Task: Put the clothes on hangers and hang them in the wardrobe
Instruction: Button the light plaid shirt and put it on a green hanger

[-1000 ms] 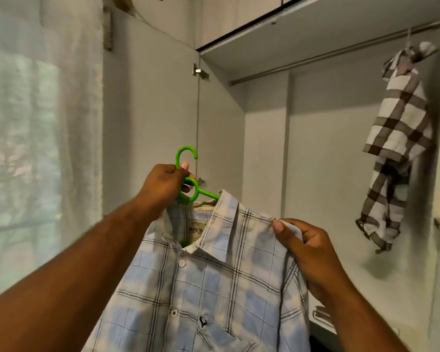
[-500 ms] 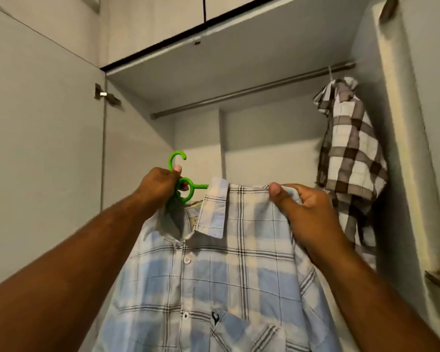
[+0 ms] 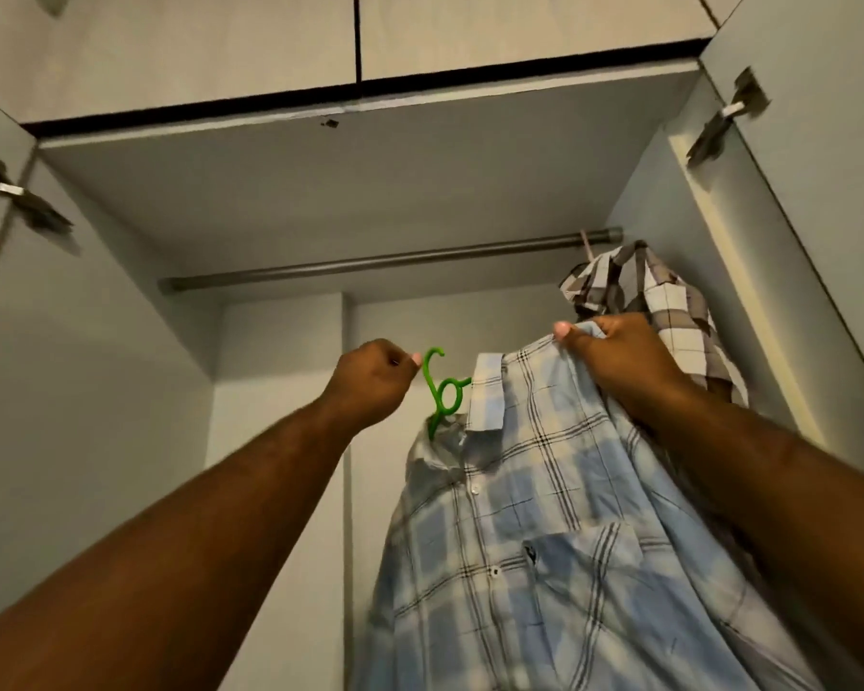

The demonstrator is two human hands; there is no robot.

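Note:
A light blue checked shirt [image 3: 529, 516] hangs on a green plastic hanger [image 3: 441, 391], held up inside the open wardrobe. My left hand [image 3: 375, 381] pinches the hanger's hook at its left side. My right hand [image 3: 624, 361] grips the shirt's right shoulder from above. The metal rail [image 3: 370, 266] runs across the wardrobe above both hands, and the hook is below it, not touching. A brown and white checked shirt [image 3: 654, 301] hangs at the rail's right end, just behind my right hand.
The wardrobe doors stand open on both sides, with hinges at the left [image 3: 16, 197] and right [image 3: 724, 122]. The wardrobe's top panel [image 3: 350, 177] sits close above the rail. Closed upper cabinet doors [image 3: 355, 37] are overhead. The rail's left and middle stretch is bare.
My view has tilted up and moved closer into the wardrobe. Both hands have lifted the blue shirt and hanger higher, toward the rail, and to the right near the brown checked shirt.

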